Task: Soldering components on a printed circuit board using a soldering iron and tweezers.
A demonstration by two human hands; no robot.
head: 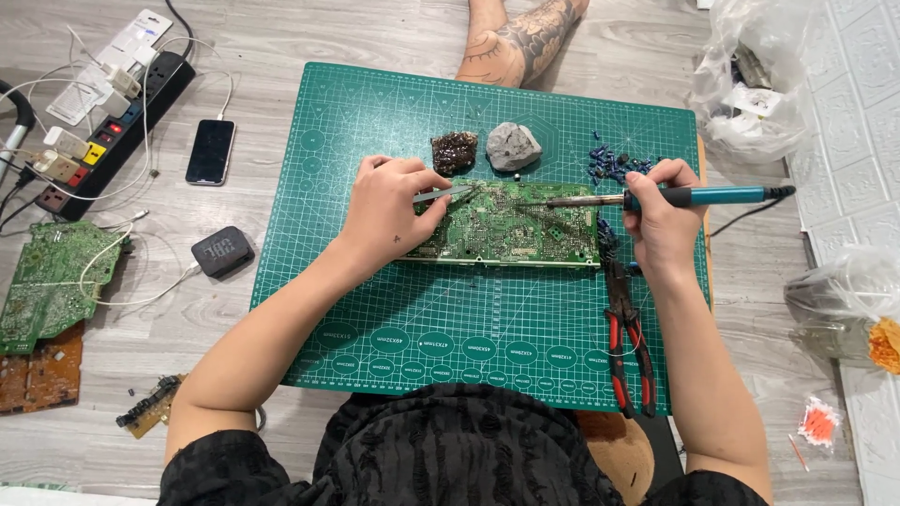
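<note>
My left hand (389,211) pinches tweezers (442,195) and my right hand (661,220) grips the iron (647,198), tip on the board (511,230) mid-mat (469,328); blue parts (614,165) already lie loose beside it, but most of the board looks untouched

Bright, even, diffuse light fills the scene; shadows are soft and short, pooling just below the fingers (427,187) and under the forearms. Focus is sharp throughout, without motion blur. Mild wide-angle stretching shows far from the fingers, toward the edges.
</note>
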